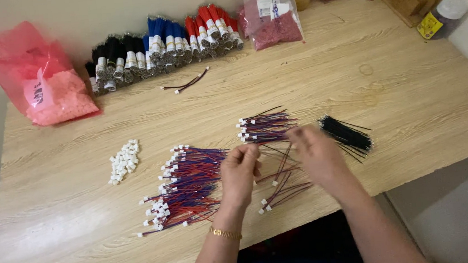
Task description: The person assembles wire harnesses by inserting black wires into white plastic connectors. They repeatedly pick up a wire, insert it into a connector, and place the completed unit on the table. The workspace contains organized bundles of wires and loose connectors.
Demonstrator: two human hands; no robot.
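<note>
A person's two bare hands meet over the front edge of a pale wooden tabletop point(398, 77), both forearms reaching in from below. The left hand point(239, 173), a gold bracelet point(224, 233) at its wrist, is curled with its fingertips pinched on a thin wire point(279, 172) that runs toward the right hand point(318, 153), which is turned palm down with fingers bent; motion blur makes it impossible to tell whether that hand grips the wire. Just left of the hands lies a spread pile of red and blue wires with white plugs point(185, 189), and a smaller bunch point(265, 127) sits just beyond them. Black wires point(347, 134) lie to the right. Farther left is a heap of loose white plugs point(124, 161). At the back, a pink plastic bag point(43, 77) holds pale pink pieces, and a clear bag point(275, 20) holds dark red ones.
</note>
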